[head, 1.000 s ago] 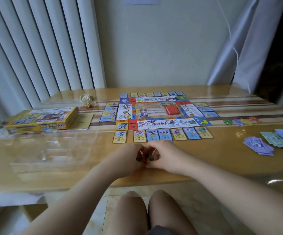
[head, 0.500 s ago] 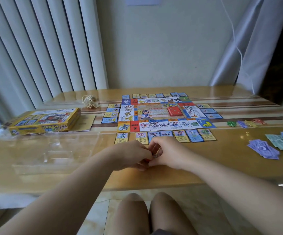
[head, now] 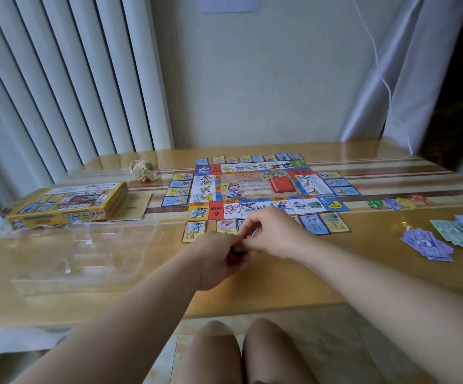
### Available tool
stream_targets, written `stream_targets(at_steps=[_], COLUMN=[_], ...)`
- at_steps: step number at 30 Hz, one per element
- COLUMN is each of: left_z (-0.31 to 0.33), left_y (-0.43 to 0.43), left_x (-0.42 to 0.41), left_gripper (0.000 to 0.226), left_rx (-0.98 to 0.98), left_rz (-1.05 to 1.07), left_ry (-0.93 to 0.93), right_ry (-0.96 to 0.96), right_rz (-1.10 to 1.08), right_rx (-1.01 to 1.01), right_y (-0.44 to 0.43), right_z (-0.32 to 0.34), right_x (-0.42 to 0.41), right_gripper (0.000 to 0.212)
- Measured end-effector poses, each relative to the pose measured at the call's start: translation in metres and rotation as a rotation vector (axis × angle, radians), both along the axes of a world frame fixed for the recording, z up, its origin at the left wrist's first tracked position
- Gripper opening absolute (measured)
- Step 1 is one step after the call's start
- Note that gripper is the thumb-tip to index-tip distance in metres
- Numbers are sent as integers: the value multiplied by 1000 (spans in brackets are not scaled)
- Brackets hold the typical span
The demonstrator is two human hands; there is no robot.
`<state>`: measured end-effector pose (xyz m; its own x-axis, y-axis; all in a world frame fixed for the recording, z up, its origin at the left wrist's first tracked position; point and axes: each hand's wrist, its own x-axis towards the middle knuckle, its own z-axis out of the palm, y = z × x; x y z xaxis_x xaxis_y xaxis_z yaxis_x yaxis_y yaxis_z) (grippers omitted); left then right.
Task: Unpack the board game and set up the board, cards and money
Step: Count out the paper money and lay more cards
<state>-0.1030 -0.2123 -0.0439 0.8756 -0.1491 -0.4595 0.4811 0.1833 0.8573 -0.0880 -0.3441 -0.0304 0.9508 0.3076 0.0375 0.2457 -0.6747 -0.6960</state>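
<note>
Nearest: two bare knees below the table edge [head: 266,307]. Both forearms reach in over it.

Left hand [head: 216,257] curled shut around small red pieces [head: 234,254], mostly hidden in the palm; what they are is too small to tell. Right hand [head: 273,231] meets it, fingertips [head: 248,237] pinched together at the left hand's thumb side, apparently picking one piece out. Judgement: tiny, light, hard plastic bits, likely to roll or skitter on the glossy tabletop; best taken one at a time between thumb and forefinger tips, palm cupped beneath.

Left of the hands: clear plastic tray insert [head: 80,254], flimsy-looking. Beyond it the yellow game box [head: 67,205] on a paper sheet.

Right: loose piles of paper money, purple [head: 427,245] and green [head: 456,234], thin and soft, easily scattered.

Middle distance: board [head: 263,189] lies flat, unfolded, red card deck [head: 281,185] on its centre. Property cards [head: 324,223] line its edges, just beside it. Four small coloured tokens [head: 396,203] sit to the board's right.

Far: crumpled paper ball [head: 143,169], blinds, wall.
</note>
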Motion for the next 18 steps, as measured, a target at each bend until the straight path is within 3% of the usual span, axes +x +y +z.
stream_targets(at_steps=[5, 13, 18], left_z=[12, 16, 19], left_y=[-32, -77, -88], left_x=[15, 51, 82], left_gripper=[23, 23, 22], left_rx=[-237, -572, -712], left_rz=[40, 44, 46], left_ry=[81, 146, 105], right_ry=[-70, 1, -9], right_rz=[-51, -161, -387], right_rx=[63, 122, -56], right_y=[-21, -96, -170], right_z=[15, 32, 13], right_x=[11, 46, 96], right_gripper=[21, 12, 17])
